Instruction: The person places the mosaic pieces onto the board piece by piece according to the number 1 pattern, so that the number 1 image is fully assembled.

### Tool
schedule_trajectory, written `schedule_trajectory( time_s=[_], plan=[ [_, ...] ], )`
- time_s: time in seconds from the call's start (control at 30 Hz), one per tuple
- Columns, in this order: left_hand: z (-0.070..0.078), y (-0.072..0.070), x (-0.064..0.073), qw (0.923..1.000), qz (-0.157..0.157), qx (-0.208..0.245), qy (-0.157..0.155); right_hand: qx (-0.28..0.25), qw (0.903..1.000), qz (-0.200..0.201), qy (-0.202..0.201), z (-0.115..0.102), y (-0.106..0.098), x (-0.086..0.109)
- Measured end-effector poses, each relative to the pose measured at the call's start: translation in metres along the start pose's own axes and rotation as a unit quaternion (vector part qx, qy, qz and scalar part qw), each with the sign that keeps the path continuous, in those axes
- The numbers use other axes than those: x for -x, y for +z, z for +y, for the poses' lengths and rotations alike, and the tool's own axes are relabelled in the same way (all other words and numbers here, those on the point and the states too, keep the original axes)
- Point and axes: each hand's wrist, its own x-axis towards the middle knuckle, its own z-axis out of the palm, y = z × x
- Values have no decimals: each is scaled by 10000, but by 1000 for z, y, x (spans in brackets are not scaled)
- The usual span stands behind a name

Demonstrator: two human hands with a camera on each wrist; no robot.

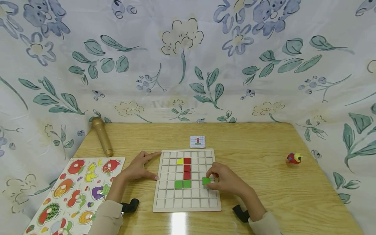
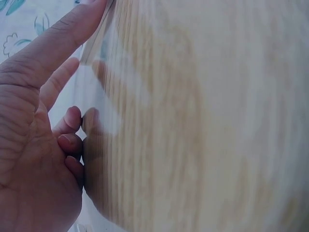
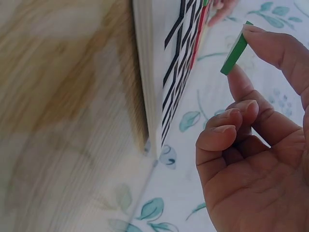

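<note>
A white grid board (image 1: 166, 203) lies on the wooden table, its squares framed by raised lines. My right hand (image 1: 224, 178) pinches a green square tile (image 1: 206, 181) between thumb and index finger over the board's right side; in the right wrist view the tile (image 3: 236, 48) is tilted and apart from the board. Three red tiles (image 1: 187, 168) stand in a column on the grid, with a yellow triangular piece (image 1: 180, 161) left of the top one. Two green tiles (image 1: 182, 184) sit side by side below. My left hand (image 1: 138, 168) touches the board's left edge with thumb and index finger spread.
A small pattern card (image 1: 197, 141) lies behind the board. At the left are a fruit puzzle board (image 1: 79, 192) and a gold-brown microphone-shaped object (image 1: 102, 136). A small red and yellow toy (image 1: 293, 158) stands at the right. A floral curtain (image 1: 188, 65) hangs behind the table.
</note>
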Motion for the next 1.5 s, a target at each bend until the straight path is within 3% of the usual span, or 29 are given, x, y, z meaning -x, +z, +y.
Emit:
schedule_trajectory(
  time_s=[0.57,1.1,1.33,1.5],
  plan=[
    [-3,2,-1,10000,29,-19,-43,-128,9997,-186,-127,-10,10,-14],
    [-1,1,-1,10000,15,-18,-58,173,9995,-226,-164,-23,17,-26],
    [1,0,1,9999,32,-84,54,6,9995,-276,-174,-22,20,-28],
    [0,-1,1,10000,21,-67,33,234,9994,-265,-39,-18,24,-31]
  ],
)
